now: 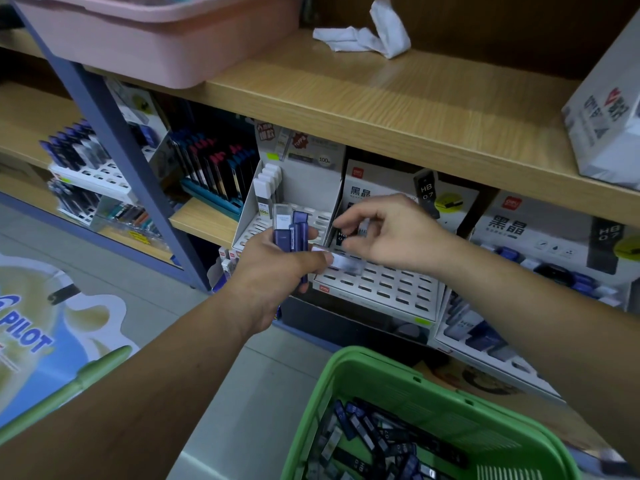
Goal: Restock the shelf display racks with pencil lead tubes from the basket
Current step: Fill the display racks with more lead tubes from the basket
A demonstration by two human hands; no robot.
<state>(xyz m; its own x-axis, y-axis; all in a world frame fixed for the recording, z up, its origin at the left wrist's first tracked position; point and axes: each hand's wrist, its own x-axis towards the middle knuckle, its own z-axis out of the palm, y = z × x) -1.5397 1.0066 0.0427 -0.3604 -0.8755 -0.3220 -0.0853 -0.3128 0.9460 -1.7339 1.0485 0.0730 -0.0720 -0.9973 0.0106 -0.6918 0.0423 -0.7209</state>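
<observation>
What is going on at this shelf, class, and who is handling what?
A person is restocking a stationery shelf. The left hand holds a bunch of pencil lead tubes upright in its grip. The right hand reaches over the white slotted rack with its fingers curled; blur hides whether it pinches a tube. Most of the rack's slots look empty. Below, the green basket holds more tubes, lying loose.
</observation>
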